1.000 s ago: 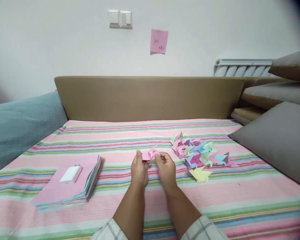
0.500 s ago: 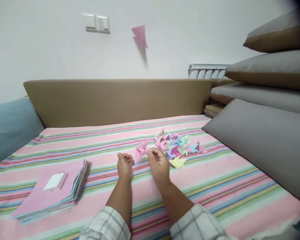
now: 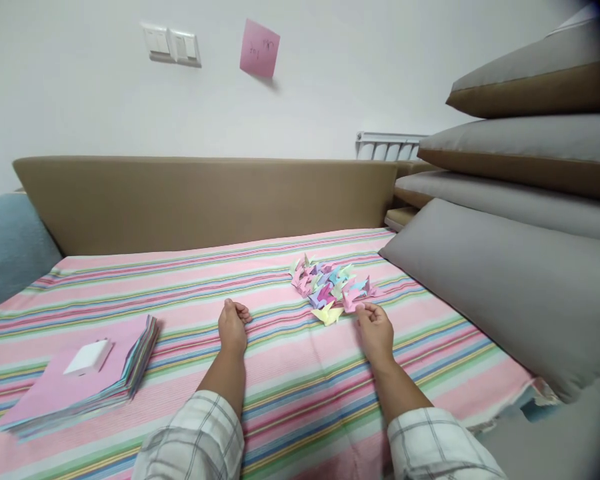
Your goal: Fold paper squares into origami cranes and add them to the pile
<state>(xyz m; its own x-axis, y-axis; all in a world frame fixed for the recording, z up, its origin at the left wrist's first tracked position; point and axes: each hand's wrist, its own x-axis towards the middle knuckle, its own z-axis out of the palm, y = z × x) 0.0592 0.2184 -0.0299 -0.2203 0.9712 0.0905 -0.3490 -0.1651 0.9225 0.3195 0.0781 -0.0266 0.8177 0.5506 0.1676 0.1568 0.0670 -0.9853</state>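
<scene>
My right hand [image 3: 377, 331] pinches the edge of a pink origami crane [image 3: 351, 297] at the near right side of a pile. That pile is made of several folded paper cranes in pink, purple, blue, green and yellow. A yellow crane [image 3: 327, 313] lies at its front, left of my right hand. My left hand [image 3: 233, 325] hovers over or rests on the striped cloth [image 3: 300, 373], its fingers curled in and nothing visible in them. Which of the two it does, I cannot tell.
A stack of coloured paper [image 3: 65, 393] lies at the left with a white plug adapter [image 3: 89, 358] on top. Grey cushions [image 3: 505, 280] are piled on the right. A brown headboard [image 3: 205, 203] runs along the back, and a blue cushion [image 3: 13, 247] sits far left.
My right hand has moved right, carrying the pink crane from in front of my left hand to the pile. My left hand stays curled near its place. The view has turned slightly right.
</scene>
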